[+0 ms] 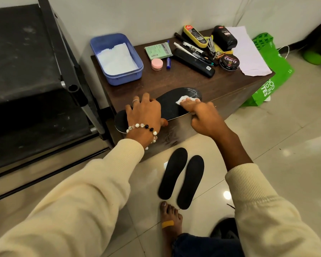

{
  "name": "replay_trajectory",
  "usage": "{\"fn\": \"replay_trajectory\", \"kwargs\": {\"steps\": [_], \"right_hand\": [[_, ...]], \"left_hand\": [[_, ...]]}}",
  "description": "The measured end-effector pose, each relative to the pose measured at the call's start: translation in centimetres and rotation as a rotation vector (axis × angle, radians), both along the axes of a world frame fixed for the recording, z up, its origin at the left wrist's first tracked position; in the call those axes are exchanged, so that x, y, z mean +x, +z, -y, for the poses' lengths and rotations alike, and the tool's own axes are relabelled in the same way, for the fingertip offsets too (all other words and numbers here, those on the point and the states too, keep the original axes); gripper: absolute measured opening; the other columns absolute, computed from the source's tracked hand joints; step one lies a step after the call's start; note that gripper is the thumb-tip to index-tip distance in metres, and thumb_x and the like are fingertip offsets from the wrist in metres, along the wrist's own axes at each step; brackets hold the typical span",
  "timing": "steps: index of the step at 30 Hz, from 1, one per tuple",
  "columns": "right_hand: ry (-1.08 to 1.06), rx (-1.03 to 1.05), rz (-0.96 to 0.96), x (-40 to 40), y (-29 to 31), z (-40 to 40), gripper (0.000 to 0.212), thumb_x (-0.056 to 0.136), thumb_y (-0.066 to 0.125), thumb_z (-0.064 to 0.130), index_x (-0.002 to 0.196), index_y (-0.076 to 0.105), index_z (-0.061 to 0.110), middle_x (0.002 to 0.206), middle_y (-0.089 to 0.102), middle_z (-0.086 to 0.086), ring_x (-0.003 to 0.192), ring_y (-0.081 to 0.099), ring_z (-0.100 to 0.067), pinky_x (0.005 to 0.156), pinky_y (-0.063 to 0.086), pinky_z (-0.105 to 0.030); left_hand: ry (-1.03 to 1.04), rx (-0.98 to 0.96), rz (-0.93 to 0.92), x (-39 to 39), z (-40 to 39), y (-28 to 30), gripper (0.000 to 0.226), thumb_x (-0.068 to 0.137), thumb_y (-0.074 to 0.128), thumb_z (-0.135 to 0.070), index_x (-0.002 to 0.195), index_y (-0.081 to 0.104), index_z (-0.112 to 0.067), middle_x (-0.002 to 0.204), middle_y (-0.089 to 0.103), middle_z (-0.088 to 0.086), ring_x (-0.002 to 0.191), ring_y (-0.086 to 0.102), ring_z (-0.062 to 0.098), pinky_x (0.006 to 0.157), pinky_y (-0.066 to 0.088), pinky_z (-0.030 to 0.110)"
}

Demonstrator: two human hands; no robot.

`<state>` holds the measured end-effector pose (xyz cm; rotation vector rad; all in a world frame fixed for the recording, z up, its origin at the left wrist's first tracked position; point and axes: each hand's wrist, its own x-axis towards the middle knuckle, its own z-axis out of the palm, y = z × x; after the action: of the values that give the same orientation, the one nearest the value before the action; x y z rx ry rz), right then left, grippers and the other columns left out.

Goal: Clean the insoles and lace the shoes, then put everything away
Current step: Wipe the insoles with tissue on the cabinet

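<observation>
A black insole [170, 104] lies along the front edge of the dark wooden cabinet [174, 80], its heel end hanging over the left corner. My left hand [144, 112] grips the heel part, fingers over the top and thumb underneath. My right hand [200, 113] presses a white wipe [183, 99] onto the insole near the toe end, fingers curled over it. Two more black insoles [172, 173] [191, 181] lie side by side on the tiled floor below the cabinet.
On the cabinet stand a blue tub [135, 71] with white tissues, a pink jar [157, 64], pens, a black brush [193, 63], polish tins [229, 62] and paper. A black rack [35, 80] is at left, a green bag [271, 71] at right. My bare foot [170, 217] is on the floor.
</observation>
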<state>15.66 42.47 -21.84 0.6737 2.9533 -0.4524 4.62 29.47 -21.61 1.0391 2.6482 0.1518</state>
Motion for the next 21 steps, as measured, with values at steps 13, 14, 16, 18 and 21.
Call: {"fn": "replay_trajectory", "kwargs": {"steps": [13,14,16,18,21], "right_hand": [[0.006,0.04,0.029,-1.7,0.2,1.0,0.061,0.087,0.046,-0.003,0.145,0.035,0.013,0.151,0.035,-0.009,0.139,0.031,-0.027,0.113,0.023,-0.032],[0.004,0.041,0.035,-1.8,0.0,0.9,0.062,0.087,0.046,-0.003,0.146,0.033,0.014,0.152,0.034,-0.008,0.139,0.029,-0.029,0.114,0.023,-0.035],[-0.079,0.082,0.075,-1.7,-0.4,0.0,0.064,0.089,0.048,-0.001,0.148,0.028,0.013,0.154,0.028,-0.009,0.142,0.024,-0.028,0.116,0.017,-0.038],[-0.163,0.128,0.1,-1.5,-0.9,-0.8,0.064,0.09,0.051,0.003,0.148,0.026,0.008,0.154,0.028,-0.012,0.142,0.024,-0.026,0.116,0.015,-0.038],[-0.216,0.17,0.108,-2.0,-0.7,0.1,0.045,0.091,0.048,0.006,0.135,0.043,0.001,0.138,0.046,-0.018,0.127,0.042,-0.031,0.106,0.032,-0.038]], "left_hand": [[-0.001,0.018,-0.005,0.0,0.1,-0.2,0.058,0.081,0.07,-0.048,0.128,0.055,-0.017,0.141,0.039,0.006,0.132,0.033,0.033,0.105,0.032,0.051],[-0.001,0.017,-0.005,0.0,0.1,-0.2,0.058,0.081,0.07,-0.048,0.128,0.055,-0.017,0.14,0.039,0.006,0.132,0.033,0.034,0.105,0.032,0.051],[-0.003,0.015,0.002,0.0,0.2,-0.2,0.059,0.08,0.07,-0.049,0.128,0.055,-0.016,0.14,0.04,0.006,0.133,0.033,0.034,0.105,0.032,0.052],[-0.005,0.014,0.005,-0.1,0.2,-0.2,0.06,0.08,0.07,-0.05,0.127,0.055,-0.016,0.14,0.04,0.006,0.133,0.033,0.034,0.105,0.032,0.052],[-0.005,0.02,-0.004,0.0,0.2,-0.3,0.059,0.08,0.069,-0.049,0.127,0.055,-0.016,0.139,0.041,0.006,0.132,0.034,0.034,0.105,0.033,0.052]]}}
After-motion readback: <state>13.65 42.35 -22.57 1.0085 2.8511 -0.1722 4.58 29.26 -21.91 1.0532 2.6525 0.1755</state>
